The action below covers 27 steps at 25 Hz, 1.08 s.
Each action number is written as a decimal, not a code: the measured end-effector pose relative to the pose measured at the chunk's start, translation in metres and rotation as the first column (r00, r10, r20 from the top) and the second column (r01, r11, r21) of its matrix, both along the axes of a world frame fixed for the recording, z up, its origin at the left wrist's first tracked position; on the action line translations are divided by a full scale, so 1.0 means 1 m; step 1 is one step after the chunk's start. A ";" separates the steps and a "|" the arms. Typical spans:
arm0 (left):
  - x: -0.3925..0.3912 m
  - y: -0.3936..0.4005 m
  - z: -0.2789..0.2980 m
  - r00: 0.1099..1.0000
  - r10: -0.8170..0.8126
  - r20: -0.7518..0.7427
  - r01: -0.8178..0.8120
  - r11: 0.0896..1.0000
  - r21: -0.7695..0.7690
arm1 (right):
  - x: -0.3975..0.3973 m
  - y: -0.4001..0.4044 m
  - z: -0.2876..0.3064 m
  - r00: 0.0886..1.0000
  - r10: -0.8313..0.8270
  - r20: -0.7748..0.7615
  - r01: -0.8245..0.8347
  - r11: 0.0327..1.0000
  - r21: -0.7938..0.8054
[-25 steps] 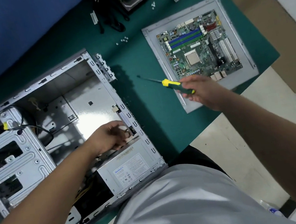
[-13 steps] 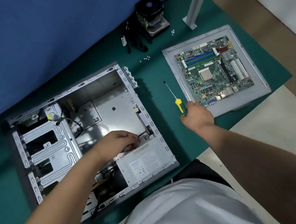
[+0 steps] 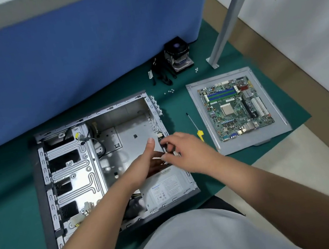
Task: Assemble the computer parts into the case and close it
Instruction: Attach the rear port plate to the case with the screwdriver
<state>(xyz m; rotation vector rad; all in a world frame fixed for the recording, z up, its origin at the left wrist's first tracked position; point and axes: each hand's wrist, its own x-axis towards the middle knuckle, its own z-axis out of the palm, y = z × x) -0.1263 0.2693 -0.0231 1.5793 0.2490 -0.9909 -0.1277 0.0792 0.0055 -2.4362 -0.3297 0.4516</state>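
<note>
Case (image 3: 108,154): I log it grey steel, on its side, open top, under both my hands. Power supply (image 3: 167,188): silver box, labelled, seated in the case corner just below my hands. Motherboard (image 3: 235,108): green, flat on the grey side panel (image 3: 206,122), right of my right hand (image 3: 187,153), apart.

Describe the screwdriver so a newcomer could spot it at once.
Start at the green mat with the open case on the left and the motherboard on its grey panel to the right. The screwdriver lies on the mat in the gap between them, beside the right hand. It is the only thin metal shaft ending in a yellow handle.
</note>
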 end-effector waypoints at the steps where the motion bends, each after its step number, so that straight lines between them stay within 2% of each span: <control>1: -0.001 -0.001 0.001 1.000 -0.002 0.012 0.002 1.000 -0.004 | 0.001 0.009 0.000 1.000 0.008 0.003 -0.008 0.999 -0.045; 8: 0.001 0.006 0.000 0.997 -0.076 -0.027 0.076 0.997 -0.019 | 0.007 0.031 -0.002 0.999 -0.010 0.042 0.020 0.963 -0.268; 13: 0.008 0.009 -0.009 0.994 -0.104 -0.045 0.105 0.994 0.010 | 0.011 0.030 0.002 0.999 0.035 -0.006 -0.035 0.946 -0.324; 15: 0.010 0.011 -0.018 0.997 -0.057 -0.056 0.060 0.997 0.057 | 0.009 0.029 0.001 0.997 0.080 -0.007 -0.077 0.930 -0.358; 18: 0.009 0.008 -0.028 0.999 -0.021 -0.037 0.026 0.989 0.143 | 0.007 0.025 0.001 0.994 0.110 -0.009 -0.106 0.935 -0.338; 20: 0.010 0.006 -0.032 0.996 -0.086 -0.009 0.086 0.975 0.207 | 0.006 0.018 0.003 0.992 0.128 -0.007 -0.123 0.943 -0.310; 24: 0.014 0.005 -0.038 0.981 -0.187 -0.048 0.193 0.945 0.264 | -0.004 0.004 0.006 0.991 0.131 0.009 -0.124 0.957 -0.261; 27: 0.018 0.000 -0.037 0.943 -0.332 -0.021 0.312 0.860 0.405 | -0.009 -0.002 0.008 0.996 0.084 0.042 -0.071 0.968 -0.242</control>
